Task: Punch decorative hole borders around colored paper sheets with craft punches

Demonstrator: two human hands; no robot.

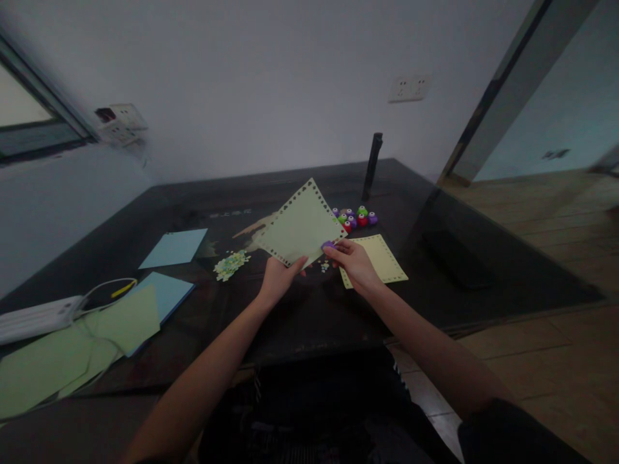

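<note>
A pale green sheet of paper is held up over the table, turned cornerwise. Small punched shapes run along several of its edges. My left hand grips its lower corner, with the thumb on top. A small purple craft paper punch is pinched in my right hand at the sheet's lower right edge. Whether the paper sits inside the punch's slot I cannot tell. Under my right hand lies a yellow sheet with a punched border. Tiny paper cut-outs are scattered between my hands.
Several red, green and purple punches cluster behind the sheet. A heap of paper bits lies left. Blue paper, green sheets and a white power strip with cable occupy the left side. A black upright object stands at the back.
</note>
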